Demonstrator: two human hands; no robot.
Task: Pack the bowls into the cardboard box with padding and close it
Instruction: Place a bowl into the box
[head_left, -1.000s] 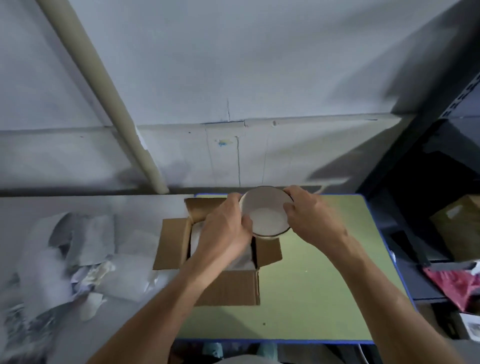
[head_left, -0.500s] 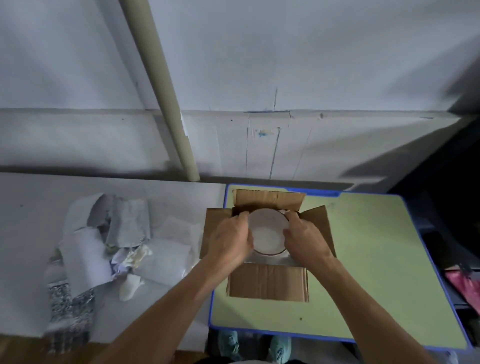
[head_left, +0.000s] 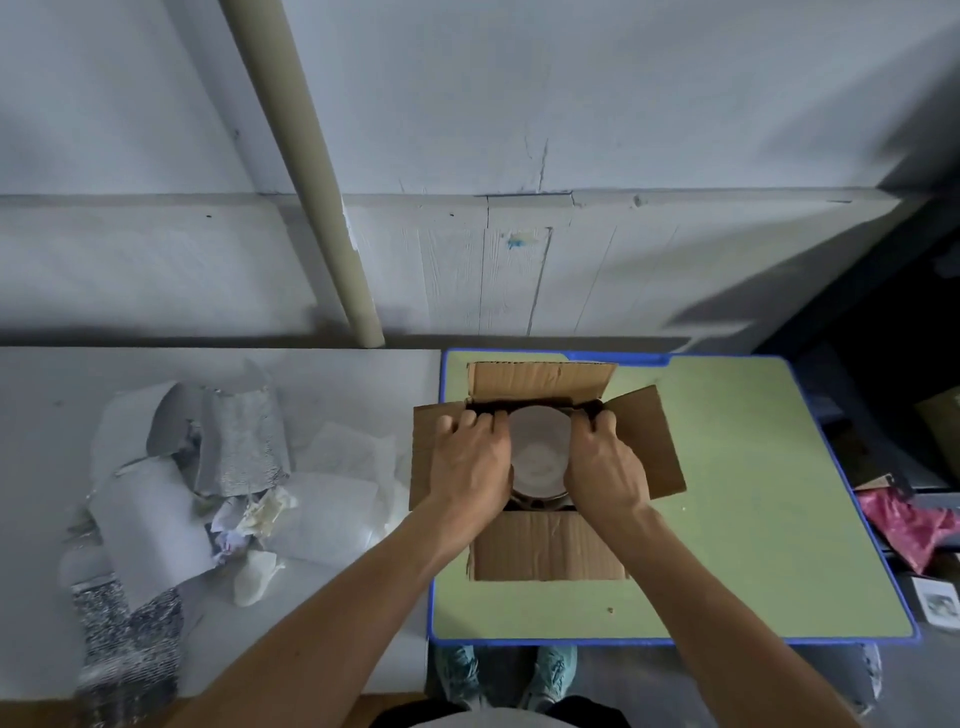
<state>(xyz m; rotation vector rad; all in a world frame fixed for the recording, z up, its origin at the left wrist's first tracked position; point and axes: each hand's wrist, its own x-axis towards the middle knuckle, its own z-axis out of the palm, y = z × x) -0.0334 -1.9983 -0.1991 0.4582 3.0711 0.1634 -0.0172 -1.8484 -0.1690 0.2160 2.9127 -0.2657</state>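
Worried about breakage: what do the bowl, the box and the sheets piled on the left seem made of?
The bowl: probably glazed ceramic, smooth white with a dark rim; plastic can't be excluded. The box: brown corrugated cardboard, ribbed flaps. The white sheets: foam or tissue, matte, crumpled. The silver sheets: metallised film, glittery, perhaps bubble-backed.

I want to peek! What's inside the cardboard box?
A white bowl is in the cardboard box, held by the left grip and right grip. A dark rim peeks out beneath it. The box bottom and any padding are covered.
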